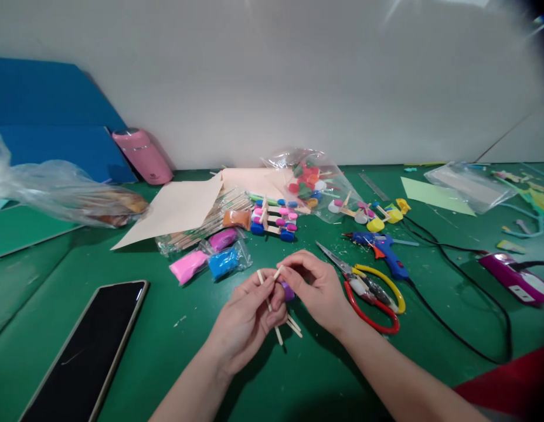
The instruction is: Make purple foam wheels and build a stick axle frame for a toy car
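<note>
Near the middle of the green table, my left hand (250, 310) is closed around thin wooden sticks (278, 335), whose pale ends poke out above and below the fingers. Fingers and thumb of my right hand (313, 287) pinch the short upper end of one stick close to my left fingertips. Something purple (288, 291) shows between the two hands, partly hidden by them. Beyond the hands stands a small model (274, 218) of sticks with blue, pink and purple pieces.
Scissors (364, 287) with red and yellow handles and a blue glue gun (381, 249) lie at right, its cord running to a purple power strip (516, 278). Bagged clay (223, 262), a phone (89, 346), a clear bag of caps (311, 181) and a pink bottle (143, 157) surround the hands.
</note>
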### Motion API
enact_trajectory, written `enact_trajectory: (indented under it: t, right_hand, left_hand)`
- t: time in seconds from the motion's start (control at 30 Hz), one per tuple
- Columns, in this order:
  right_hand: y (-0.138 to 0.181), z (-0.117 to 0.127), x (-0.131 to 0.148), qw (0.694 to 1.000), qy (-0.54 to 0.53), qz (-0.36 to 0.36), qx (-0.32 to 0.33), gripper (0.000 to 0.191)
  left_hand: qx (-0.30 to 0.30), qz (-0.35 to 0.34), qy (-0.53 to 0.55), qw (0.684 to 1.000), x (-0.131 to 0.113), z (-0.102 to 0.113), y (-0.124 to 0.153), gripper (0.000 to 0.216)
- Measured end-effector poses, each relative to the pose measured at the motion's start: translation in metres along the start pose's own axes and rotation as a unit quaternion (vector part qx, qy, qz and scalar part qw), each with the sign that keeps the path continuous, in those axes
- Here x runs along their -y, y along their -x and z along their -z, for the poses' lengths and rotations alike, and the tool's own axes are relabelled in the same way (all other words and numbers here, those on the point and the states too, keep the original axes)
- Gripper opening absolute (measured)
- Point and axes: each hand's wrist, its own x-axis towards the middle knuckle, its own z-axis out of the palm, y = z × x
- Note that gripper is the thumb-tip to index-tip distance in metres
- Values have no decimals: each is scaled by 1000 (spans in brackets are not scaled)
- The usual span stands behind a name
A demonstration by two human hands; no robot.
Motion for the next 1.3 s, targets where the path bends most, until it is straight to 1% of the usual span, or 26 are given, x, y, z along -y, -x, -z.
enact_trajectory:
  t: [0.1,0.17,0.2,0.27,0.33,0.43,0.57,0.67,0.77,0.87,0.97,1.07,1.13,1.17,1.2,1.23,1.3]
  right_hand:
    - [-6,4,-2,999,-5,-11,-37,11]
    - [-7,11,-4,998,1,-25,-58,15]
    - [-7,16,-5,998,8,-32,-56,17]
    - [-2,26,-5,998,29,-45,-19,19]
    - [7,33,-5,996,64,-55,35,17]
    - [25,36,-5,984,134,-61,96,12]
    - [40,30,-9,962,225,-47,146,12]
    - [42,22,-13,948,274,-34,160,14]
    - [42,15,-14,939,304,-28,158,17]
    - [41,13,-14,937,313,-29,150,16]
    - [43,19,-16,940,311,-34,135,18]
    - [48,27,-19,943,307,-42,119,17]
    - [53,32,-20,945,303,-48,114,17]
    - [55,34,-20,946,301,-51,113,16]
    - [58,35,-20,946,299,-54,112,16]
    - [60,36,-21,947,297,-56,112,15]
    - [63,36,-20,948,293,-61,111,15]
  left_hand:
    - [-14,-5,-19,1000,-3,1,-1,20]
    - [-44,-25,-31,998,-7,3,-1,17]
    - [-64,-39,-34,997,-10,4,-1,17]
    - [-100,-59,-27,993,-16,6,-1,20]
    - [-129,-69,-12,989,-20,8,-2,24]
    - [-157,-79,-10,984,-21,9,-3,25]
    - [-166,-92,-37,981,-19,12,-7,16]
    - [-165,-94,-38,981,-18,16,-8,15]
    - [-159,-94,-34,982,-17,18,-8,14]
    - [-160,-92,-26,983,-16,18,-8,12]
    - [-164,-95,-35,981,-18,16,-7,11]
    - [-186,-113,-90,972,-26,17,-4,14]
    - [-222,-144,-170,949,-35,22,0,14]
    - [-236,-173,-231,928,-39,25,3,14]
    - [-256,-206,-316,890,-43,31,6,14]
    - [-267,-230,-415,839,-46,37,9,14]
    - [-260,-231,-595,725,-49,53,14,14]
